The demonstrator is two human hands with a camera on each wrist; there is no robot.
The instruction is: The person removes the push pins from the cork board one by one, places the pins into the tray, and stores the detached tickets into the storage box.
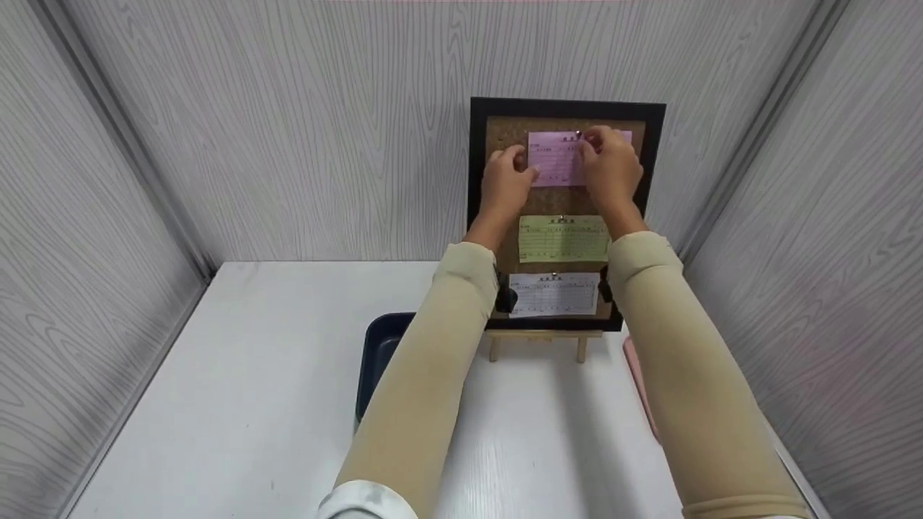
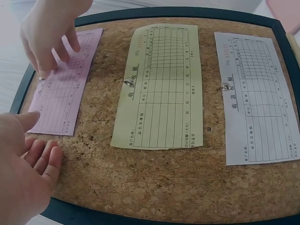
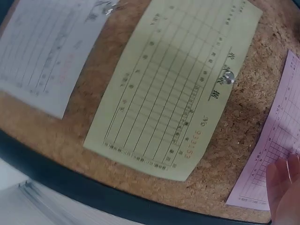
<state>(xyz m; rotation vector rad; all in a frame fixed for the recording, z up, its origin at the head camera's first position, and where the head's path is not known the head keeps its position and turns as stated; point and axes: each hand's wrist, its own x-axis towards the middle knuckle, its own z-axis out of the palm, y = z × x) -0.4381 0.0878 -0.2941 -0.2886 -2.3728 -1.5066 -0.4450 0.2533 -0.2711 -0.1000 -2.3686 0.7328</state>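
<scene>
A pink receipt slip is held by a clear push pin at the top of a cork board. My left hand is at the slip's left edge, its thumb touching the paper and its fingers loosely bent. My right hand lies over the slip's right part; in the left wrist view its fingers reach down to the paper, one fingertip at the pin. Below hang a yellow-green slip and a white slip, each with a clear pin at its top edge.
The black-framed board leans on a small wooden easel on the white table. A dark blue tray is partly hidden behind the left forearm. A pink flat object lies beside the right forearm. Patterned grey panels enclose the table.
</scene>
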